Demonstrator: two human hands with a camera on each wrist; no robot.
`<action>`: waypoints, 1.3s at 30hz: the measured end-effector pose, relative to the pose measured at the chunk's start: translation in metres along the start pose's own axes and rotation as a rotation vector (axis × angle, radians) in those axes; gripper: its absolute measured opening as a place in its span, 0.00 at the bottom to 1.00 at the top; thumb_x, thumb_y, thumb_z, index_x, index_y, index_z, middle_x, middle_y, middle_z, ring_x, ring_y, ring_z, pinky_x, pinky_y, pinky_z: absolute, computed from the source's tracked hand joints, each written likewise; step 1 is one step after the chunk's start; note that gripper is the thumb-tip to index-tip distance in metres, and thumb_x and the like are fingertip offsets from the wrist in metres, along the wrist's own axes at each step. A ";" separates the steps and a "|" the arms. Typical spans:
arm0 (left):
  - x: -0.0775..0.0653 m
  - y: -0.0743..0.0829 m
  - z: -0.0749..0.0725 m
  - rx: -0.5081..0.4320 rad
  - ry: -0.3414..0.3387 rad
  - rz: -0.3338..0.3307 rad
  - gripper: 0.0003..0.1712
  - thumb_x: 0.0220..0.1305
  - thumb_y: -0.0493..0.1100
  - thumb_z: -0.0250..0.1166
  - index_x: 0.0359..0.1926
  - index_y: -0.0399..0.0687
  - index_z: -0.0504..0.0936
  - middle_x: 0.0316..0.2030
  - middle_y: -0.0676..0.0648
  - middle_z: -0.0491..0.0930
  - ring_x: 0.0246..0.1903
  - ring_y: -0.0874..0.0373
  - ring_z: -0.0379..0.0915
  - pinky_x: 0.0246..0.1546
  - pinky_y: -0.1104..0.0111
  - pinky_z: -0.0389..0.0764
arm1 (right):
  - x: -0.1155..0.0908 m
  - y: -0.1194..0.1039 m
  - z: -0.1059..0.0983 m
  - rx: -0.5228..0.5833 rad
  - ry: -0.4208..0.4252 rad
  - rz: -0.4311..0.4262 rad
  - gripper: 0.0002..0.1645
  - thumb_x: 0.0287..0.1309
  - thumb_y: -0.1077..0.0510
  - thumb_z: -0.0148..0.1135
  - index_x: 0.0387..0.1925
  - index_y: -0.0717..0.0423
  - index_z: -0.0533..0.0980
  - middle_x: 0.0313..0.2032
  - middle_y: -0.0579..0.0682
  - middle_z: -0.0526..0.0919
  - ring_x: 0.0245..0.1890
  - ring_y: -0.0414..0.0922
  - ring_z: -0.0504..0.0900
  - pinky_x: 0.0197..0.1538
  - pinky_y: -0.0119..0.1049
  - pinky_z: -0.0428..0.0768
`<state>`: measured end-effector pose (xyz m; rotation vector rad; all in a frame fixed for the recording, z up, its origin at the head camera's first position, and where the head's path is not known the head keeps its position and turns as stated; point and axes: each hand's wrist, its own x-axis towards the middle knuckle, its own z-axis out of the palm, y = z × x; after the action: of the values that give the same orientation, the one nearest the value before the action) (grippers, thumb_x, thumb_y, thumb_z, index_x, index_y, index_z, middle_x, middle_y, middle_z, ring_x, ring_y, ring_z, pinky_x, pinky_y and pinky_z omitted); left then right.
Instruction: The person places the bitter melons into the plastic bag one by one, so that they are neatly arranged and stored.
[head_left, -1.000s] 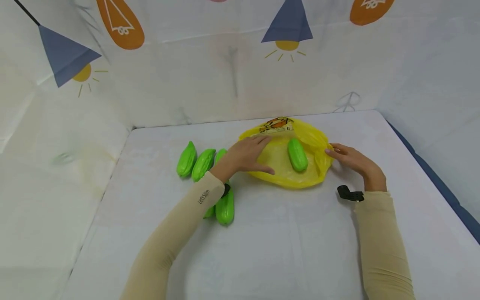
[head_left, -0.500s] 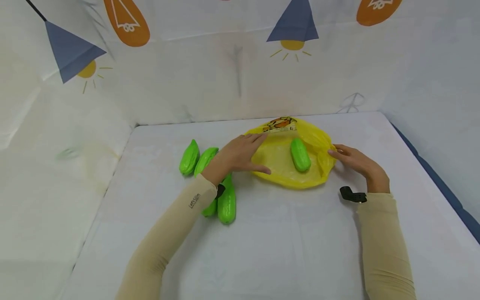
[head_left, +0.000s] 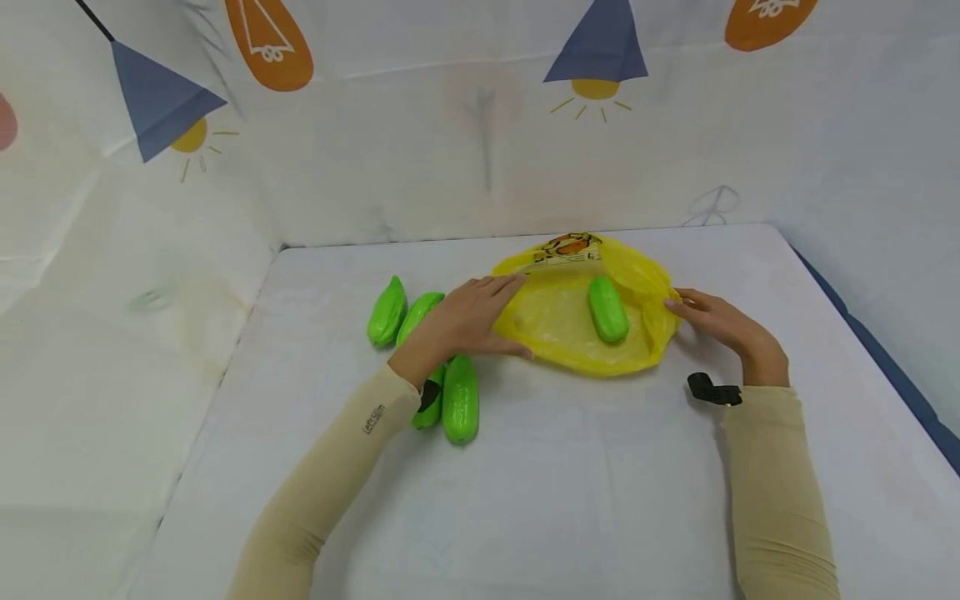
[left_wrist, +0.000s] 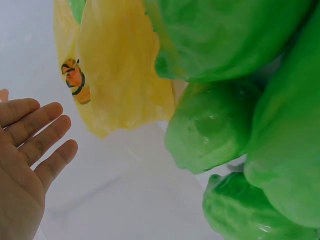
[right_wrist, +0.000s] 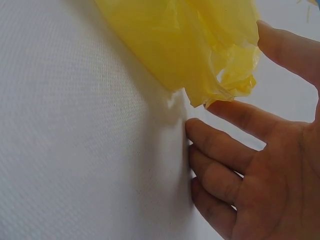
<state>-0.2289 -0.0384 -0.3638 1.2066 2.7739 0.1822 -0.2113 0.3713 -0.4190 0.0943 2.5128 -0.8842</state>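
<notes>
A yellow plastic bag (head_left: 547, 325) with a printed patch lies spread on the white table, its mouth facing the near side. One glossy green gourd-shaped vegetable (head_left: 608, 309) rests in it. My right hand (head_left: 723, 327) pinches the bag's right edge between thumb and index finger; the right wrist view shows the gathered yellow film (right_wrist: 220, 75) there. My left hand (head_left: 468, 321), fingers straight and spread, is over the bag's left edge; in the left wrist view its palm (left_wrist: 25, 160) holds nothing. Several similar green vegetables (head_left: 461, 400) lie under and beside the left wrist, partly hidden by it.
The leftmost green vegetable (head_left: 387, 312) lies apart from the bag. A white cloth wall (head_left: 420, 150) with printed lamps rises behind the table (head_left: 555, 500). Black wrist cameras (head_left: 712, 390) stick out from the sleeves.
My left hand has drawn back slightly to the left and down, from over the bag to its left edge. The right hand keeps its grip. The head view has shifted a little.
</notes>
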 end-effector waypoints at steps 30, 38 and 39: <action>-0.057 0.000 0.020 -0.045 0.101 0.019 0.65 0.50 0.78 0.62 0.76 0.42 0.52 0.75 0.43 0.56 0.73 0.48 0.56 0.72 0.53 0.60 | -0.002 0.006 -0.001 0.022 0.009 -0.021 0.57 0.66 0.25 0.38 0.76 0.62 0.43 0.74 0.71 0.42 0.73 0.71 0.40 0.68 0.73 0.44; -0.079 -0.005 0.029 -0.110 0.090 0.003 0.69 0.44 0.78 0.67 0.77 0.45 0.52 0.75 0.45 0.57 0.72 0.48 0.57 0.71 0.52 0.63 | 0.001 0.003 0.000 0.022 0.014 -0.019 0.56 0.65 0.25 0.39 0.76 0.62 0.43 0.75 0.70 0.43 0.73 0.71 0.41 0.69 0.73 0.45; -0.080 -0.007 0.030 -0.131 0.087 -0.005 0.69 0.43 0.77 0.68 0.77 0.45 0.52 0.74 0.45 0.57 0.72 0.48 0.58 0.71 0.53 0.63 | 0.002 0.002 0.000 0.022 0.013 -0.017 0.56 0.65 0.26 0.40 0.76 0.62 0.43 0.75 0.70 0.43 0.73 0.71 0.41 0.69 0.73 0.45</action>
<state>-0.1751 -0.1003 -0.3906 1.1873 2.7869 0.4197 -0.2123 0.3729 -0.4211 0.0857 2.5195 -0.9214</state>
